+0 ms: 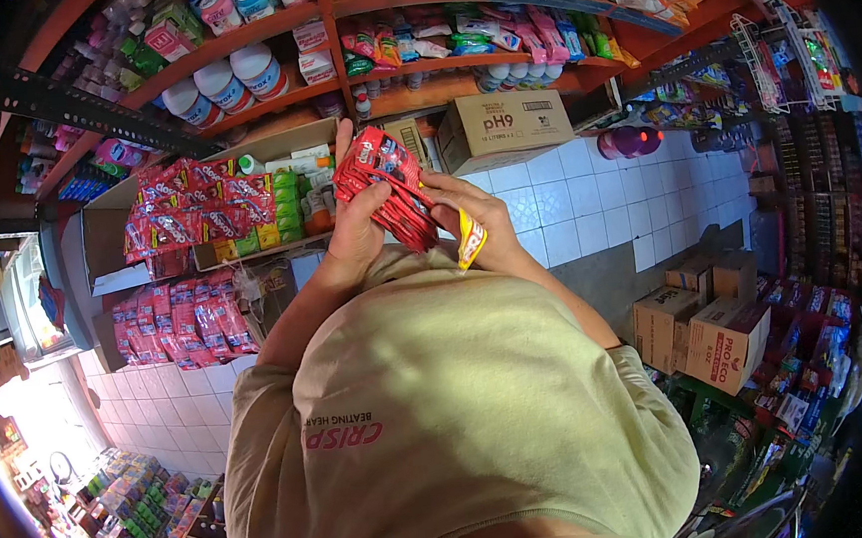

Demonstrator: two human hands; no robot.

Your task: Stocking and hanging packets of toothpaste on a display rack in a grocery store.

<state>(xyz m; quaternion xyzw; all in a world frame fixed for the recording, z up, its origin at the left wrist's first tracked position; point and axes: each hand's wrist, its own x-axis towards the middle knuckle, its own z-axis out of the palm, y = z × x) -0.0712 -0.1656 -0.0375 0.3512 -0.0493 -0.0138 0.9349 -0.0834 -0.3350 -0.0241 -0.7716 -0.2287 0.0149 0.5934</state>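
Note:
A folded stack of red Closeup toothpaste sachets (387, 174) is held in front of my chest. My left hand (357, 229) grips its left side, thumb across the front and fingers behind. At the stack's right edge, my right hand (480, 217) pinches with thumb and fingers. A yellow-and-red printed flap (472, 240) hangs by the right palm; whether it joins the stack cannot be seen. Left of my hands, more strips of red sachets (198, 206) drape over an open cardboard box (110, 231). Below them lies another pile of red sachet strips (180, 324).
Wooden shelves (279, 28) of packets and white Zonrox bottles (223, 88) rise ahead. A closed carton (504, 133) sits beyond my right hand. Green and yellow packs (288, 204) fill a box beside my left hand. Several cartons (705, 325) are stacked at right, above the tiled floor (576, 199).

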